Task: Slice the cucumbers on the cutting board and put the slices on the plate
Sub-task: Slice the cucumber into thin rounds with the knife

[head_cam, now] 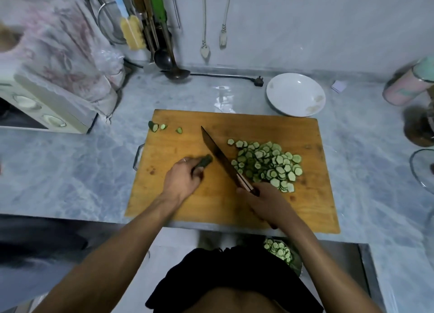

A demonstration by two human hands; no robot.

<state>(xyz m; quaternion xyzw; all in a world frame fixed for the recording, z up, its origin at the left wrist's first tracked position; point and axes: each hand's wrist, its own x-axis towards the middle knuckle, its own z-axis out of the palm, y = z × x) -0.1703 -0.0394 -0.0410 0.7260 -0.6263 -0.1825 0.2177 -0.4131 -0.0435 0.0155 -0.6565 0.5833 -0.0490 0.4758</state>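
Left hand (185, 180) clamps cucumber (204, 161) stub steady mid-board (178, 209); right hand (265, 203) wrapped round knife (223, 162); slices (270, 164) piled aside; plate (296, 94) waits past board's far right corner.

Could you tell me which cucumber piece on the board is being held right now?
The dark stub gripped by the left hand, just left of the knife. The three end pieces at the board's far-left corner lie untouched.

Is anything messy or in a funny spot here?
A little. Three cucumber end bits sit at the cutting board's far left corner, one right on the edge. The plate holds no slices; they are heaped on the board. An unplugged power plug lies on the counter.
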